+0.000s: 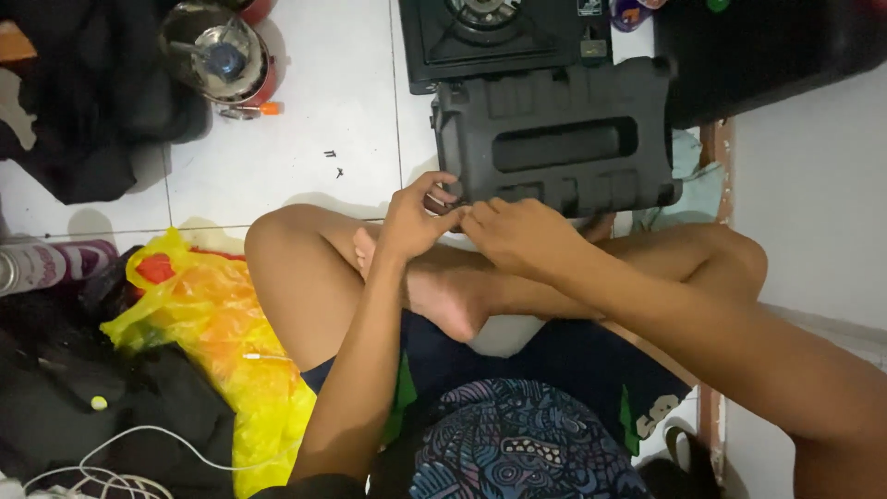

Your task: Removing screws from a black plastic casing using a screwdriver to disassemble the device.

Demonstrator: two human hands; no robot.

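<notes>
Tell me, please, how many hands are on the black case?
2: the left hand and the right hand meet at the near edge of the black case, fingers touching its latch area.

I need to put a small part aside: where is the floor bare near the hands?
Bare white tile lies between the metal pot, the black case and the raised knee, holding only tiny dark bits. The left is crowded: yellow bag, dark clothes, white cable.

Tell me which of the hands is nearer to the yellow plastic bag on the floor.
Left. The left hand is at the black plastic case's near corner, on the yellow plastic bag's side; the right hand lies beyond it, farther away.
</notes>
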